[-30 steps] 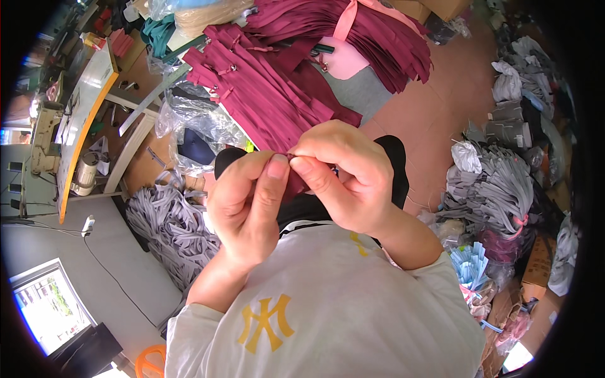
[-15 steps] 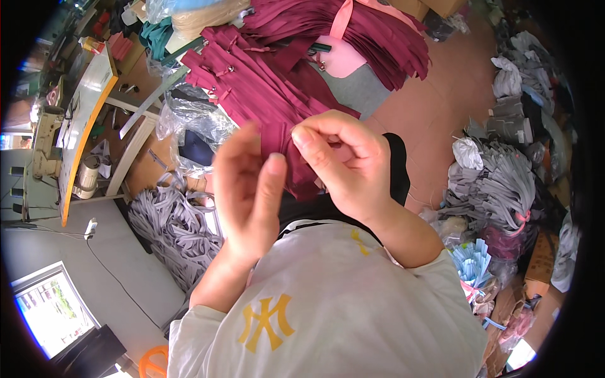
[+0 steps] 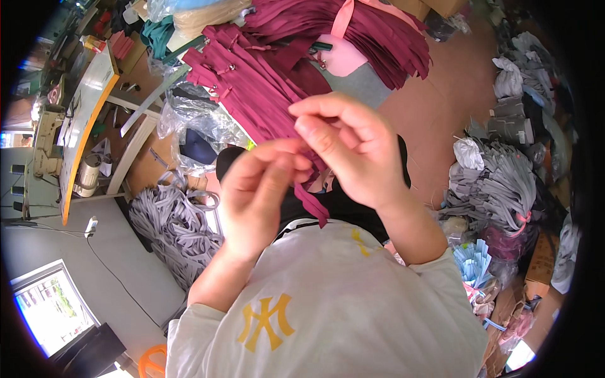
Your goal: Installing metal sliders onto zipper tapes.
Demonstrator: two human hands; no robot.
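My left hand [image 3: 252, 198] is closed in a pinch on a maroon zipper [image 3: 312, 205], whose loose end hangs below the fingers over my lap. Just above and to the right, my right hand [image 3: 356, 154] has its thumb and forefinger brought close together. Anything between those two fingertips is too small or hidden to make out. Behind both hands lies a layer of maroon zippers [image 3: 252, 88] with small metal sliders along its left side. Farther back rests a thick bundle of maroon zippers [image 3: 384, 47], tied with a pink strip [image 3: 341, 19].
Clear plastic bags [image 3: 205, 123] and a pile of grey strips [image 3: 173, 227] lie to my left, below a worktable with an orange edge [image 3: 94, 132]. Grey bundles [image 3: 498, 183] and a pale blue bundle [image 3: 471, 261] stand on the reddish floor [image 3: 435, 120] at right.
My left hand has closed from spread fingers into a pinch and shifted right. The zipper end has come down below it. My right hand has risen slightly.
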